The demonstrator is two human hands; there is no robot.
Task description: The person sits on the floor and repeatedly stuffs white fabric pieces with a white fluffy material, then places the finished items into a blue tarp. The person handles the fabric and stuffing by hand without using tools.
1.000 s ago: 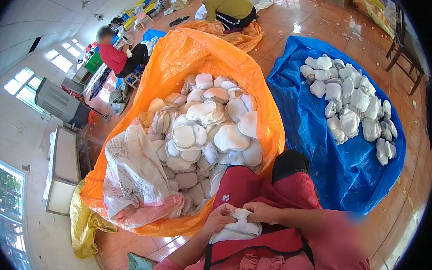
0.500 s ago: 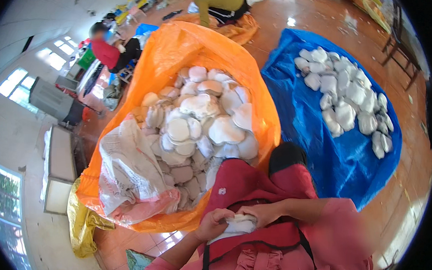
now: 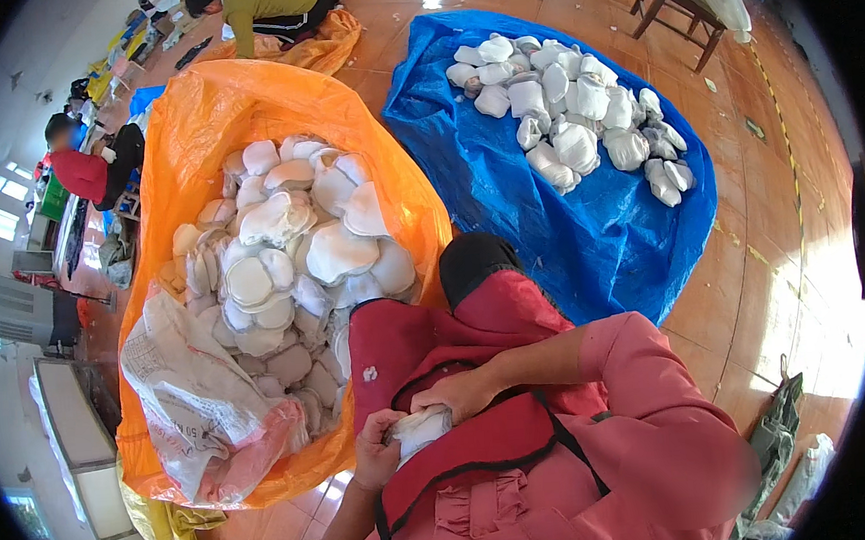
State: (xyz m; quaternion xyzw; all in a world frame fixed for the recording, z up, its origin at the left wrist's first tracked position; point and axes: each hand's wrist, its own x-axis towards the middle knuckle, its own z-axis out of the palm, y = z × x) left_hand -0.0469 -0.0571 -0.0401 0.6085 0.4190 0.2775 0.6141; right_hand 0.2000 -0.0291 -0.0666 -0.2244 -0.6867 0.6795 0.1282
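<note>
A small bundle of soft white pads (image 3: 423,434) rests in my lap, over the red apron. My left hand (image 3: 376,453) grips its left side with bent fingers. Across its upper edge my right hand (image 3: 464,392) is closed, pinching the white material; the fingertips are partly hidden. Ahead of my knees lies a heap of loose, rounded white pads (image 3: 279,221) in an open orange plastic sheet (image 3: 229,89). Over to the right, many white bundles (image 3: 573,100) are piled on a blue tarp (image 3: 522,254).
A white woven sack (image 3: 195,392) lies over the orange sheet's near left side, by a yellow sack (image 3: 175,534). One person in red (image 3: 85,172) sits far left; another in olive (image 3: 269,10) bends at the back. A wooden chair (image 3: 680,7) stands far right.
The view has swung to the right, so the heap and the tarp appear further left. Both hands stay on the bundle, and my right hand now reaches further over its top edge.
</note>
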